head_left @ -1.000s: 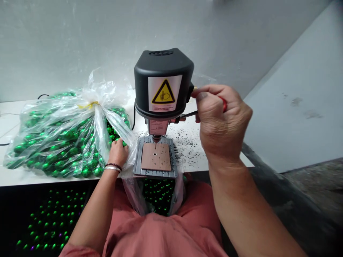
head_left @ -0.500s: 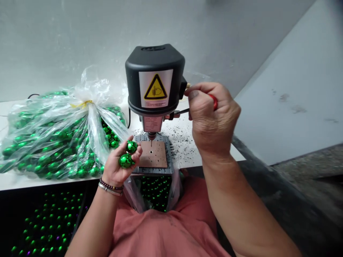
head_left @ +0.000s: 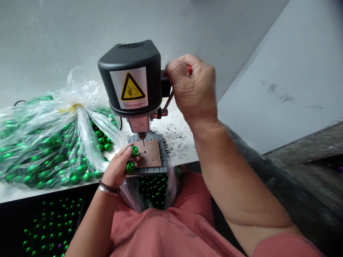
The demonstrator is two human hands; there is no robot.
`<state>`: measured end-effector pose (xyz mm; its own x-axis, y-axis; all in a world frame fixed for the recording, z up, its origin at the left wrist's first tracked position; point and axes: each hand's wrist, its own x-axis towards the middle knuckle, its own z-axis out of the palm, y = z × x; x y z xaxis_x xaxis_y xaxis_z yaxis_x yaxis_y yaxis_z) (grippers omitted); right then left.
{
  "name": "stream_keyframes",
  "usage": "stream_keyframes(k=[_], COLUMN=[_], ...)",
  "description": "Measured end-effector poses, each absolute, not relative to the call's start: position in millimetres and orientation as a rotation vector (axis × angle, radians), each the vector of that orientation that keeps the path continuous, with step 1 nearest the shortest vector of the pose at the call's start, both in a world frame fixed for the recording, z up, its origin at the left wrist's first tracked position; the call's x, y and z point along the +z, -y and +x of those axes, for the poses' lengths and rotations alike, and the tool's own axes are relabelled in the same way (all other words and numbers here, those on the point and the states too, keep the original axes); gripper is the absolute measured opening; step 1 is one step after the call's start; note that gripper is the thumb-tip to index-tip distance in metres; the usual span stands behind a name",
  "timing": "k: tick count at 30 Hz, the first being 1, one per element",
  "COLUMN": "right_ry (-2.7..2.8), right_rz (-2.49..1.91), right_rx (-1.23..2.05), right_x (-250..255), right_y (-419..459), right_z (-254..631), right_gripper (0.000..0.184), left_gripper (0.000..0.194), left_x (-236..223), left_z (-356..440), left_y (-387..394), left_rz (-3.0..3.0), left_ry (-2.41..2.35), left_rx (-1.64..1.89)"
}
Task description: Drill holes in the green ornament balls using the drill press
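My left hand [head_left: 118, 166] is closed around two shiny green baubles, an upper bauble [head_left: 135, 151] and a lower bauble [head_left: 130, 167]. It is at the left edge of the brown work plate [head_left: 151, 157], beside the thin drill bit. My right hand [head_left: 194, 87] makes a fist at the right side of the black drill press [head_left: 131, 76]. A metal feed lever [head_left: 168, 101] runs up into that fist, and its end is hidden there. Something red shows between the fingers. Below the bit, the plate has a small dark hole.
On the left of the white table [head_left: 16, 191], a clear plastic bag [head_left: 53, 142] full of green baubles is tied with a yellow tie. Dark shavings [head_left: 177, 137] litter the table right of the press. More green baubles [head_left: 50, 225] lie below the table.
My right hand has gone from the side of the press head to a fist on the lever. My left hand has turned, bringing the baubles to the plate's edge. The view has shifted right.
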<state>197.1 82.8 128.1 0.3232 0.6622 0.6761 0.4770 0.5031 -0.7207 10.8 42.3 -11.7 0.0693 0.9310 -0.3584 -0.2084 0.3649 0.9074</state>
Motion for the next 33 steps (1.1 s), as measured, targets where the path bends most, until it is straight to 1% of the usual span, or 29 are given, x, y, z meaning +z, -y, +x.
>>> stream_keyframes(k=[5, 8, 12, 13, 15, 16, 17, 18, 20, 22, 25, 28, 31, 33], right_ry=[1.286, 1.266, 1.321, 1.359, 1.438, 1.472, 1.489, 1.532, 1.585, 1.530, 1.535, 1.572, 1.665, 1.749], right_rz=[-1.176, -1.175, -1.174, -1.172, -1.189, -1.225, -1.260, -1.359, -1.553, -1.635, -1.665, -1.645, -1.620, -1.628], right_rx=[0.214, 0.245, 0.233, 0.227, 0.227, 0.236, 0.224, 0.171, 0.043, -0.028, -0.048, -0.016, 0.069, 0.156], right_x=[130, 129, 130, 127, 114, 101, 84, 64, 13, -42, -106, -137, -151, -161], right_y=[-102, -105, -101, -99, -94, -90, -86, -80, -63, -40, -2, 30, 55, 71], right_z=[200, 198, 198, 201, 213, 221, 231, 241, 259, 266, 257, 242, 238, 238], right_gripper=[0.028, 0.025, 0.021, 0.023, 0.037, 0.046, 0.050, 0.051, 0.042, 0.036, 0.027, 0.028, 0.028, 0.024], left_gripper=[0.049, 0.054, 0.053, 0.051, 0.045, 0.040, 0.035, 0.031, 0.027, 0.023, 0.016, 0.016, 0.018, 0.021], left_x=[-15, -20, -27, -26, -21, -18, -14, -10, -4, -2, -3, -6, -11, -17], left_z=[13, 16, 20, 21, 22, 22, 22, 21, 18, 16, 18, 22, 25, 25], left_y=[-45, -49, -52, -51, -44, -40, -35, -30, -22, -16, -9, -1, 7, 13], left_rz=[0.855, 1.078, 1.411, 1.449, 1.437, 1.379, 1.276, 1.133, 0.764, 0.472, 0.306, 0.282, 0.275, 0.266], left_ry=[-1.215, -1.380, -1.585, -1.612, -1.632, -1.607, -1.540, -1.433, -1.165, -0.987, -0.918, -0.913, -0.934, -0.974], left_rx=[0.924, 0.852, 0.759, 0.747, 0.759, 0.786, 0.821, 0.856, 0.876, 0.853, 0.816, 0.746, 0.680, 0.627])
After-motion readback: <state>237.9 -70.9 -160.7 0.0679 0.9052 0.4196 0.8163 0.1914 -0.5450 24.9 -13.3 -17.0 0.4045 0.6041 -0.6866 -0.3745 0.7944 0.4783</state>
